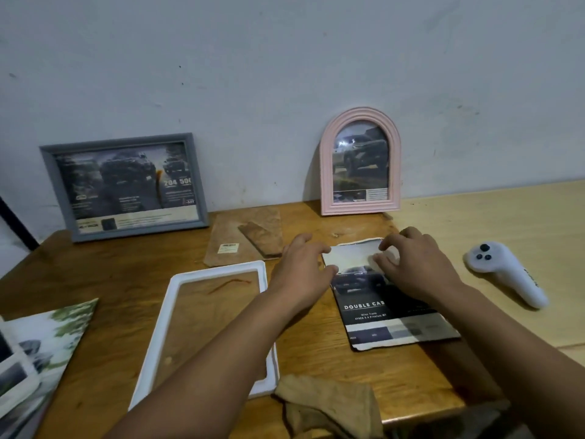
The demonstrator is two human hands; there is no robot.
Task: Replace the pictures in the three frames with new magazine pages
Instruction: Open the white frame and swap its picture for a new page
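Magazine point(28, 353) cut off at left edge; frame prints blurred.

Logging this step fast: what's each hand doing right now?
Left hand: pinching the page's left edge, thumb curled onto it.
Right hand: fingers curled, pinching the page's top.
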